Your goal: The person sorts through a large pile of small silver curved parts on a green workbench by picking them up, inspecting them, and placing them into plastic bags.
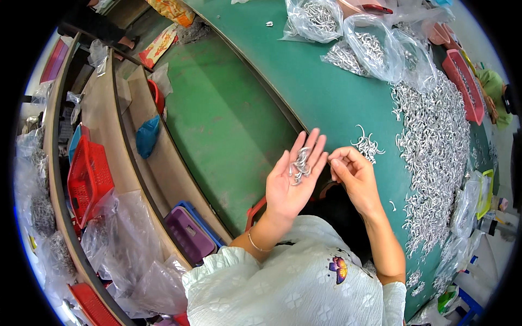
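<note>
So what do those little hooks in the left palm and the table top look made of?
Hooks in the left hand: likely metal, silvery, bright glints. Table: green, matte, even coating; material underneath can't be told.

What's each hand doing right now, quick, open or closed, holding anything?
Left hand: open, palm up, small metal hooks resting on it.
Right hand: fingers curled closed; whether it holds anything cannot be told.

One head-worn fisheye view looks steeply down from above the person's chest onto the green worktop (pixel 326 103), close enough that the raised forearms fill the lower middle. The worktop runs up and right from there; wooden shelves (pixel 103 125) curve along its left, bent by the lens.
</note>
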`<state>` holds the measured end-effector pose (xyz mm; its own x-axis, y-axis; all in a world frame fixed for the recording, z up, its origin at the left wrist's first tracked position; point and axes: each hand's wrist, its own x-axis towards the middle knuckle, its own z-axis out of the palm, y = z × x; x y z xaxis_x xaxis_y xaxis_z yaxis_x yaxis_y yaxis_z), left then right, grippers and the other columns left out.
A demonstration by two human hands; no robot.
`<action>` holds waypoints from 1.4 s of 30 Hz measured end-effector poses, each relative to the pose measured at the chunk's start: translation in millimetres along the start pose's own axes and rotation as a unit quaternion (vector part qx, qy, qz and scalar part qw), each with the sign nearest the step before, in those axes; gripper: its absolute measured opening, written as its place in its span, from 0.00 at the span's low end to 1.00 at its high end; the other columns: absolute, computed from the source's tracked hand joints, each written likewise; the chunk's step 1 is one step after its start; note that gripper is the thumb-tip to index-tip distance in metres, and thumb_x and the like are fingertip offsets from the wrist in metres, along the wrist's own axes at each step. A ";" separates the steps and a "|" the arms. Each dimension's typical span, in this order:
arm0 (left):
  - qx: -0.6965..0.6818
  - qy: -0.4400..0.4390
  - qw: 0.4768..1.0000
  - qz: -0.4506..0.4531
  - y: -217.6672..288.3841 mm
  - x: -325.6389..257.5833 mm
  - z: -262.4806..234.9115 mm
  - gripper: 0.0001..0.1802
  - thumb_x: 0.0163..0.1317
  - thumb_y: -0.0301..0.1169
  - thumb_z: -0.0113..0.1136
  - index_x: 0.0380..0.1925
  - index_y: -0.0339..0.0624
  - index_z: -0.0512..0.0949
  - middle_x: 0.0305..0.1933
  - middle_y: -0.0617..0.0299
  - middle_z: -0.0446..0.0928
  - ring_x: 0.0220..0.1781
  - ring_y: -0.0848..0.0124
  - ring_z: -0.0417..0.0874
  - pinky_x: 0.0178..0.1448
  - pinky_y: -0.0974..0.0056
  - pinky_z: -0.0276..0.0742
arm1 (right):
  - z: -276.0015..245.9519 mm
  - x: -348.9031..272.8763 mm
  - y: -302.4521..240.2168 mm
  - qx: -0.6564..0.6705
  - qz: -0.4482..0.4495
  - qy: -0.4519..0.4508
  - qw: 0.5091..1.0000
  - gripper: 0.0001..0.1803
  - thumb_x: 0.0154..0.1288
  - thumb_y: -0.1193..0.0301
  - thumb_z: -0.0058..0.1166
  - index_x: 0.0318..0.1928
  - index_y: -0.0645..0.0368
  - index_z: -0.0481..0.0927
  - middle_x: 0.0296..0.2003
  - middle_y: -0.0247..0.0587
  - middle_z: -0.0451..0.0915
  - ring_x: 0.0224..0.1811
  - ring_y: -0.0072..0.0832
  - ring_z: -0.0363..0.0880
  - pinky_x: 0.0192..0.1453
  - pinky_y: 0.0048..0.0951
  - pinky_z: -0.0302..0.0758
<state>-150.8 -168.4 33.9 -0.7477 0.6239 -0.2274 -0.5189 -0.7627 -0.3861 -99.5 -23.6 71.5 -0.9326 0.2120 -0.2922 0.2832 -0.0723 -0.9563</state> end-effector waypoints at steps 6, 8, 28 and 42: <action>0.122 -0.087 0.983 -0.108 -20.9 12.9 11.2 0.25 0.75 0.37 0.35 0.68 0.41 0.61 0.79 0.49 0.44 0.81 0.56 0.40 0.79 0.44 0.39 | 3.1 -34.6 -21.1 -0.243 -0.220 0.028 0.944 0.16 0.63 0.80 0.55 0.53 0.64 0.78 0.36 0.46 0.81 0.32 0.35 0.81 0.34 0.30 0.76; 0.172 -0.098 0.974 -0.107 -28.8 16.3 13.3 0.26 0.74 0.38 0.36 0.69 0.42 0.60 0.79 0.50 0.43 0.81 0.55 0.39 0.80 0.44 0.36 | 5.6 -43.6 -23.1 -0.292 -0.202 0.035 0.934 0.20 0.61 0.81 0.56 0.55 0.63 0.76 0.35 0.47 0.80 0.32 0.41 0.80 0.35 0.35 0.77; 0.230 -0.064 0.958 -0.162 -64.5 23.1 14.6 0.29 0.75 0.41 0.34 0.71 0.37 0.55 0.78 0.44 0.41 0.80 0.51 0.39 0.80 0.46 0.39 | -35.7 -59.0 -22.3 -0.402 -0.226 0.107 0.881 0.31 0.52 0.84 0.51 0.58 0.49 0.77 0.24 0.41 0.71 0.24 0.40 0.73 0.31 0.38 0.72; 0.212 -0.049 0.959 -0.184 -75.9 23.6 19.7 0.34 0.74 0.45 0.32 0.72 0.33 0.49 0.78 0.41 0.42 0.80 0.51 0.40 0.80 0.46 0.38 | -49.3 -59.4 -18.6 -0.326 -0.197 0.130 0.915 0.27 0.60 0.86 0.50 0.60 0.53 0.75 0.31 0.48 0.78 0.31 0.45 0.79 0.37 0.41 0.75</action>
<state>-137.2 -99.1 75.4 -0.5068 0.8605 -0.0522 -0.8609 -0.5084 -0.0209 -38.3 13.2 106.3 -0.9306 0.3271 0.1645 0.0896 0.6392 -0.7638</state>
